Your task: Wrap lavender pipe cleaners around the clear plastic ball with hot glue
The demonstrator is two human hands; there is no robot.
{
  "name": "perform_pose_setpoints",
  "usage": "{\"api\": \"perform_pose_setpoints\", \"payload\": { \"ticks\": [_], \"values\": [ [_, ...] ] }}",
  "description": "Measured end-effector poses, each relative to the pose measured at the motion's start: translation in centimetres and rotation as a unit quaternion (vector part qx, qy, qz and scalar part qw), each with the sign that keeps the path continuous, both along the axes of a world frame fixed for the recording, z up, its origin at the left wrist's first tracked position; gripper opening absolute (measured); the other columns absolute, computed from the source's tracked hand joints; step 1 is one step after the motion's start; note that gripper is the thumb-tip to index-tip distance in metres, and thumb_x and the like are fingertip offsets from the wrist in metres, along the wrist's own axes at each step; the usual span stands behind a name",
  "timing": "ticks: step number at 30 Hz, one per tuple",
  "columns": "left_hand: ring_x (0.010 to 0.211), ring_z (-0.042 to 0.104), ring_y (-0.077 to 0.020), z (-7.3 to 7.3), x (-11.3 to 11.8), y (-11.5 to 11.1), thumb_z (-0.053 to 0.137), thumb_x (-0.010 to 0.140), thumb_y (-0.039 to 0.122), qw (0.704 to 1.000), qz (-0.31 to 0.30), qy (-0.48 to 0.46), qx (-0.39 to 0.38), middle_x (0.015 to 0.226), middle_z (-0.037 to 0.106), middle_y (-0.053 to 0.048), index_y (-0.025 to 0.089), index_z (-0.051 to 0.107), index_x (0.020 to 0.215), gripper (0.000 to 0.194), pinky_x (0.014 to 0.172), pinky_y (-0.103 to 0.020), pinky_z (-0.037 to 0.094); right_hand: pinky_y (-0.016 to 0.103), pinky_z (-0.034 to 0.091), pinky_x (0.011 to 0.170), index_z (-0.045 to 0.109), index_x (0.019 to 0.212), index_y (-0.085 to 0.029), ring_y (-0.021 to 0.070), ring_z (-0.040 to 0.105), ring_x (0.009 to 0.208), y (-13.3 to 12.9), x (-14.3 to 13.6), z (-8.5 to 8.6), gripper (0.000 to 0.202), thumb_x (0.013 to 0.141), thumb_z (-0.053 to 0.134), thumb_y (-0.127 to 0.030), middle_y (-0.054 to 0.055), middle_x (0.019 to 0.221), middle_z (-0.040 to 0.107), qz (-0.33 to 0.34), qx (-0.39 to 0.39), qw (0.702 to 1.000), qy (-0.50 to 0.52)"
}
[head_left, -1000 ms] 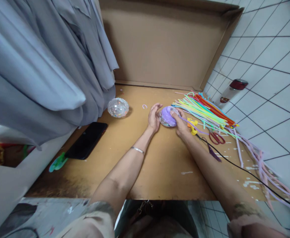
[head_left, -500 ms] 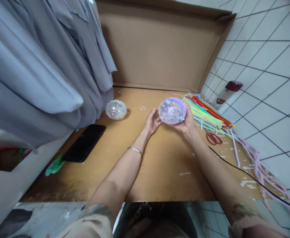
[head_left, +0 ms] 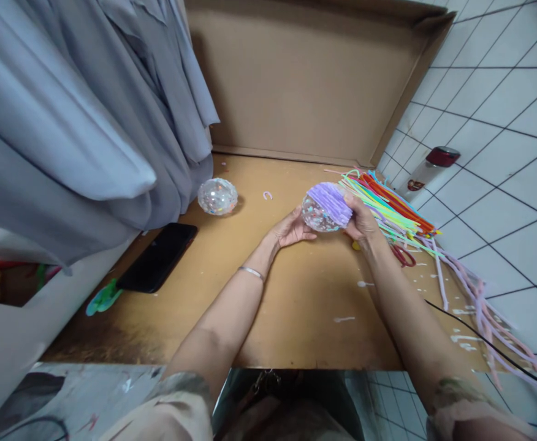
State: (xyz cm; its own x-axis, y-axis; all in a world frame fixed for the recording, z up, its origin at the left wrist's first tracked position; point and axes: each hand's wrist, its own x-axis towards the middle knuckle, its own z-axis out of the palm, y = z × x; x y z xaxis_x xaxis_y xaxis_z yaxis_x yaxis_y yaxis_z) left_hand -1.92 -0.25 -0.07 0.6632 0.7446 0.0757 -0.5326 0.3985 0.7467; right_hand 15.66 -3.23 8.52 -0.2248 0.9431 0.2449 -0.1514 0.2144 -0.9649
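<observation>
Fingers of our right hand grip the purple-banded clear ball over the bench, nearer its back edge. Our left hand lies spread beside it; contact is uncertain. Between our forearms, bench surface reaches the front edge. Our right wrist partly hides red scissors.

Ball: you've turned it; its purple wrapping, a rim strip half a second ago, now slants broadly across.
Your right hand: shifted rightward from a second ago.
Your left hand: fingers, then pointing away, now point right.
</observation>
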Motion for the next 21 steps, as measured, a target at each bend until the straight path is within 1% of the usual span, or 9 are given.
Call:
{"api": "perform_pose_setpoints", "payload": {
  "ticks": [3,7,9,11,13,16,19,21],
  "values": [
    [0.091,0.076,-0.0243,-0.2,0.1,0.2,0.065,0.088,0.058,1.0,0.007,0.005,0.005,0.105,0.077,-0.013,0.019,0.064,0.118,0.049,0.084,-0.037,0.061,0.054,0.051,0.104,0.067,0.123,-0.024,0.0338,0.065,0.119,-0.1,0.0,0.0,0.081,0.054,0.079,-0.064,0.008,0.118,0.075,-0.003,0.007,1.0,-0.007],
    [0.098,0.075,-0.0266,-0.2,0.3,0.3,0.068,0.086,0.057,1.0,0.021,0.005,0.012,0.109,0.076,-0.015,0.018,0.066,0.117,0.049,0.091,-0.041,0.06,0.052,0.051,0.103,0.066,0.124,-0.025,0.0323,0.066,0.117,0.4,0.2,-0.7,0.082,0.053,0.082,-0.063,0.008,0.118,0.074,-0.019,0.026,0.999,-0.018],
    [0.103,0.074,-0.0287,-0.1,0.4,0.2,0.069,0.086,0.056,0.999,0.03,0.007,0.017,0.112,0.075,-0.016,0.018,0.066,0.117,0.05,0.095,-0.044,0.059,0.051,0.049,0.105,0.066,0.123,-0.025,0.0314,0.066,0.116,0.8,0.4,-1.1,0.08,0.054,0.083,-0.061,0.008,0.118,0.073,-0.036,0.042,0.998,-0.032],
    [0.109,0.072,-0.0317,0.0,0.4,0.1,0.069,0.086,0.057,0.999,0.039,0.006,0.022,0.116,0.075,-0.018,0.018,0.066,0.119,0.052,0.098,-0.048,0.057,0.053,0.046,0.109,0.067,0.123,-0.025,0.0313,0.064,0.118,1.1,0.6,-1.5,0.078,0.055,0.083,-0.06,0.008,0.121,0.072,-0.063,0.072,0.993,-0.07],
    [0.113,0.071,-0.0344,0.1,0.5,0.0,0.067,0.085,0.06,0.999,0.043,0.002,0.024,0.121,0.073,-0.019,0.019,0.065,0.122,0.056,0.1,-0.053,0.055,0.055,0.042,0.112,0.067,0.122,-0.025,0.0325,0.062,0.121,1.3,0.7,-1.7,0.077,0.055,0.084,-0.058,0.008,0.126,0.069,-0.088,0.11,0.981,-0.133],
    [0.12,0.067,-0.0371,0.2,0.6,-0.2,0.067,0.083,0.065,0.999,0.043,-0.006,0.03,0.129,0.07,-0.018,0.021,0.063,0.127,0.062,0.102,-0.058,0.053,0.058,0.035,0.117,0.069,0.12,-0.026,0.035,0.056,0.128,1.1,0.3,-1.8,0.075,0.054,0.086,-0.055,0.008,0.131,0.066,-0.109,0.168,0.953,-0.227],
    [0.127,0.063,-0.038,0.4,0.6,-0.3,0.069,0.08,0.067,0.997,0.049,-0.008,0.053,0.13,0.07,-0.017,0.021,0.065,0.124,0.064,0.104,-0.057,0.053,0.058,0.031,0.118,0.069,0.12,-0.027,0.0368,0.051,0.132,0.8,-0.3,-1.6,0.072,0.055,0.085,-0.053,0.008,0.133,0.064,-0.11,0.217,0.929,-0.28],
    [0.129,0.062,-0.038,0.7,0.5,-0.4,0.074,0.076,0.066,0.996,0.051,-0.005,0.07,0.129,0.071,-0.016,0.021,0.066,0.123,0.065,0.104,-0.055,0.053,0.059,0.031,0.118,0.069,0.122,-0.028,0.0378,0.049,0.132,0.7,-0.6,-1.5,0.073,0.055,0.085,-0.051,0.008,0.134,0.062,-0.109,0.237,0.918,-0.298]
  ]
}}
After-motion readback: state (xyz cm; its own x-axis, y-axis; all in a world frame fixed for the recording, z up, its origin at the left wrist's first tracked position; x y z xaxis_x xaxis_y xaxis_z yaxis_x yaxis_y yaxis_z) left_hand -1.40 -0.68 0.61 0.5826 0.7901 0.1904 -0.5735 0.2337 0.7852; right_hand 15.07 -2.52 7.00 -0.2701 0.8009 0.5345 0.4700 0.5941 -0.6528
